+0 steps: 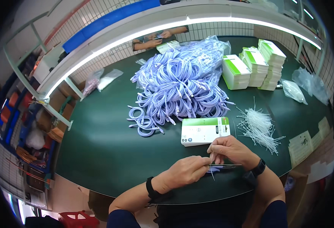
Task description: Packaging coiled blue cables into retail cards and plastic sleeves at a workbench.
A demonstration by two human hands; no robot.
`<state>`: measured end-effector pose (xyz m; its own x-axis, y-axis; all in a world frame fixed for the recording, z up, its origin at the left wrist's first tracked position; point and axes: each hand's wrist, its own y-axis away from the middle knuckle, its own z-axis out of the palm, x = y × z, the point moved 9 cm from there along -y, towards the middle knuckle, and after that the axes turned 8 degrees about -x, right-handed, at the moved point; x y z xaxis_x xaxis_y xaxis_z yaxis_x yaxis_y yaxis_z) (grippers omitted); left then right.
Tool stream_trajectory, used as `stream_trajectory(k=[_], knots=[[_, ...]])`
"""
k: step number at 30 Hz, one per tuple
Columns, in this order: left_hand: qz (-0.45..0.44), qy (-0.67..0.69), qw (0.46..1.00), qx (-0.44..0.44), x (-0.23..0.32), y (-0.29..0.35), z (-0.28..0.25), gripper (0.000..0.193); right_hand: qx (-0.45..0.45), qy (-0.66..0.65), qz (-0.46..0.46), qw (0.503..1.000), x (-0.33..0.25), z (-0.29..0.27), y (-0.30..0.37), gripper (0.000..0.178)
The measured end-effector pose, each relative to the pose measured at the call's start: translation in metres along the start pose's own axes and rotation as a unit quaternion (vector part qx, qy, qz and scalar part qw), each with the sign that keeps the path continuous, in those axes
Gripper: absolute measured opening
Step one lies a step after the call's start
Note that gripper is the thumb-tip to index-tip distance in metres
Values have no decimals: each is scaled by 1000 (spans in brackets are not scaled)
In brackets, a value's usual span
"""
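Observation:
At the table's near edge my left hand (189, 169) is closed on a thin card (233, 166), seen edge-on, with a lilac cable (214, 170) against its underside. My right hand (231, 151) is just above, its thumb and fingers pinching a thin white tie (212, 156) that runs down to the card. The tie's tail sticks out below. My left fingers partly hide the cable. Just beyond my hands lies a stack of white and green cards (203, 131). To its right is a loose heap of white ties (259, 127).
A large pile of coiled lilac cables (178, 83) covers the table's middle. Tall stacks of green and white cards (237, 72) stand at the back right, beside clear plastic bags (294, 91). A lit shelf rail (189, 23) crosses above. Across the table another person's hands (151, 42) are at work.

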<state>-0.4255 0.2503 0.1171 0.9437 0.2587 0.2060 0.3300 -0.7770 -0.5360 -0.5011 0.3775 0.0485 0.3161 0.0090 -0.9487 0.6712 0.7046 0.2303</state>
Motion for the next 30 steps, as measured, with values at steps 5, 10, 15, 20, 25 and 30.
stream_trajectory(k=[5,10,15,20,25,30], knots=[[26,-32,999,11,-1,-4,-6,16,-62,125,0,990,-5,5,-4,21],[23,-46,999,11,-3,-1,-6,15,-89,90,0,992,0,8,-12,22],[33,-56,998,16,-2,0,-4,14,-78,64,7,995,6,6,-15,18],[23,-32,999,29,-4,1,-3,15,-82,44,0,996,14,3,-17,14],[-15,-40,999,27,-11,2,-2,18,-79,65,0,995,18,-1,-22,11],[-70,4,997,19,-21,6,-2,23,-55,65,11,996,7,0,-18,11]])
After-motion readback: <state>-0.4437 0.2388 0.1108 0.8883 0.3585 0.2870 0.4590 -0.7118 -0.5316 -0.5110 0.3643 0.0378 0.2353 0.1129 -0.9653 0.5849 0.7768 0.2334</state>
